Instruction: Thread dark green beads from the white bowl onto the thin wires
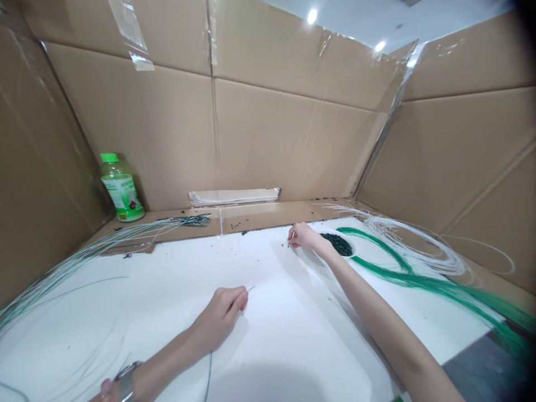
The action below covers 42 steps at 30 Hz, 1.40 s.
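My left hand point(221, 315) rests on the white sheet point(176, 290), its fingers pinched on a thin wire point(250, 288) whose tip pokes out past the thumb. Farther back, my right hand point(302, 235) is stretched out with its fingertips pinched together on a tiny dark bead, too small to make out clearly. Just right of that hand sits a white dish holding a heap of dark green beads point(338, 244).
Green strands point(422, 282) and white strands point(419, 245) lie curled at the right. Beaded wires point(125, 237) fan out at the left. A green-capped bottle point(121, 190) stands in the back left corner. Cardboard walls point(268, 123) enclose the space. Loose beads dot the back edge.
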Available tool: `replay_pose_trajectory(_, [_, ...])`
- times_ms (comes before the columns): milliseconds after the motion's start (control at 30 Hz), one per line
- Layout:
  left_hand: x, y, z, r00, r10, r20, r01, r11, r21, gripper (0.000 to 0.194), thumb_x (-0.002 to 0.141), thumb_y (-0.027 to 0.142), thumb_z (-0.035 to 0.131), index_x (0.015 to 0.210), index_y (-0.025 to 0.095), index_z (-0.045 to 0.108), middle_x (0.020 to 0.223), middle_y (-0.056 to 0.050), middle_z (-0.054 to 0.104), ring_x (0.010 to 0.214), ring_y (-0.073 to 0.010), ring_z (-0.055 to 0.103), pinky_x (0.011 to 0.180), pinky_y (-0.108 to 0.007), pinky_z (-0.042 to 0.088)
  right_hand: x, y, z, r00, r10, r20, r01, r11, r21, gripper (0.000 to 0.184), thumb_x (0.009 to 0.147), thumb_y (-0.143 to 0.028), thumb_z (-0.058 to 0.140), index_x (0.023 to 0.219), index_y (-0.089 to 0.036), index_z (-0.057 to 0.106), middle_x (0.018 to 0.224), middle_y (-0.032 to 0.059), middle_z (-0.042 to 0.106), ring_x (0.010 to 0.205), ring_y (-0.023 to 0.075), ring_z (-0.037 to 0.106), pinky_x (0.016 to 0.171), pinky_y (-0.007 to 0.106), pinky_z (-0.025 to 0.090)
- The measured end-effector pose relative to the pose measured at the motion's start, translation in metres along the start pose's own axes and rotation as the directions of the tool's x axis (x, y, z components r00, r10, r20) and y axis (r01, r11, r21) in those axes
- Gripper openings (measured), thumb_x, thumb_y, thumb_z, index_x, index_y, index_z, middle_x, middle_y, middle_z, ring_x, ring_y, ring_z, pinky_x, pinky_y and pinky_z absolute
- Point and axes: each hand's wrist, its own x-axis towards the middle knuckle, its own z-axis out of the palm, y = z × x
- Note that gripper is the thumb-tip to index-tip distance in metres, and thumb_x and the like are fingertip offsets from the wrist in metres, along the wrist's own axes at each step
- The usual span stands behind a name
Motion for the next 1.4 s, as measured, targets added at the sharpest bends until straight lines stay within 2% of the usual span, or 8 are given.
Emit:
replay_pose_trajectory(567, [-0.001,0.002,-0.001,1.0,0.012,0.018,-0.012,1.0,-0.003,0.034,0.095,0.029,0.025,0.062,0.019,0.029,0.058,0.004,0.031,0.056,-0.0114,0.029,0.057,-0.026,0.025,0.0,-0.001,0.002,0.997,-0.022,-0.077,0.017,0.998,-0.064,0.029,0.092,-0.033,0.057,0.115,-0.016,0.058,0.118,0.0087,0.06,0.099,0.0201,0.061,0.084,0.039,0.053])
replay_pose_trajectory(1400, [0.0,0.004,-0.001,0.999,0.022,0.026,-0.022,1.0,-0.007,0.034,0.094,0.029,0.026,0.062,0.019,0.028,0.057,0.004,0.03,0.055,-0.0111,0.028,0.056,-0.026,0.024,-0.008,-0.011,0.001,0.989,0.041,-0.142,-0.06,0.989,-0.133,0.028,0.092,-0.033,0.056,0.115,-0.017,0.058,0.118,0.0085,0.059,0.101,0.0199,0.061,0.085,0.039,0.052])
